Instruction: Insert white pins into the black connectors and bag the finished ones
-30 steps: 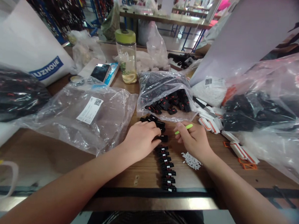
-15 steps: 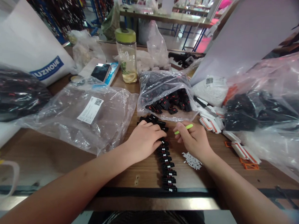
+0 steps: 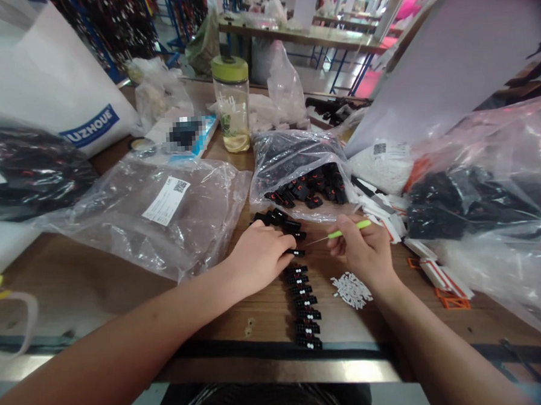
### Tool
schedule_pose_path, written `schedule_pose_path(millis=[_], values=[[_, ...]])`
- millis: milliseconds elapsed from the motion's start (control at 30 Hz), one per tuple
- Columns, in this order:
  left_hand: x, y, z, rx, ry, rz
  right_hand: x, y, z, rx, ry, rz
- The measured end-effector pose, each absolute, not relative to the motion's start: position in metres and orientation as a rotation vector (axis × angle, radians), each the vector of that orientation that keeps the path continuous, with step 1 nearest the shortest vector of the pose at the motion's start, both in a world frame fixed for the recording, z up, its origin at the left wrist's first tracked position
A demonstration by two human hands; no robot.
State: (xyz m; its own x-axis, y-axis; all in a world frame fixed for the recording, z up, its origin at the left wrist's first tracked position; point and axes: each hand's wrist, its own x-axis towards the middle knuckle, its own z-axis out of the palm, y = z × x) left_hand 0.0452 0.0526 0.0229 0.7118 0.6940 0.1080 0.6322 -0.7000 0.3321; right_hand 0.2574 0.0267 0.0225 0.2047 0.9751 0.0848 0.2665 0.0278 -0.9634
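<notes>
My left hand (image 3: 266, 254) is closed, thumb and fingers pinching a black connector housing (image 3: 296, 252) at the top of a row. Below it runs a column of black connector housings (image 3: 304, 299) with paired white dots on their ends. My right hand (image 3: 361, 246) is closed on a thin pick (image 3: 350, 228) with a bright green handle; its fine shaft points left towards the pinched housing, apart from it as far as I can see. More black housings (image 3: 278, 217) lie just beyond my left fingers. A small pile of white plugs (image 3: 352, 290) sits below my right hand.
An opened clear bag of black housings (image 3: 303, 176) lies ahead. To the left is a flat clear bag (image 3: 198, 212) with a label. A bottle (image 3: 232, 105) with a green lid stands behind. White and orange parts (image 3: 444, 278) and another filled bag (image 3: 479, 197) are at right.
My right hand has moved right with the pick, and its thin shaft now shows. The housing in my left hand is more visible, with a gap between it and the column.
</notes>
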Motion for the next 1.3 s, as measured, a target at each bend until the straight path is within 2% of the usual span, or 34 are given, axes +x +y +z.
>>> schedule_pose_path(millis=[767, 1300], values=[[0.045, 0.05, 0.024, 2.625, 1.094, 0.334, 0.247, 0.021, 0.021, -1.447, -1.307, 0.912], [0.044, 0.049, 0.024, 2.655, 1.053, 0.356, 0.244, 0.016, 0.021, -1.539, -1.675, 0.613]])
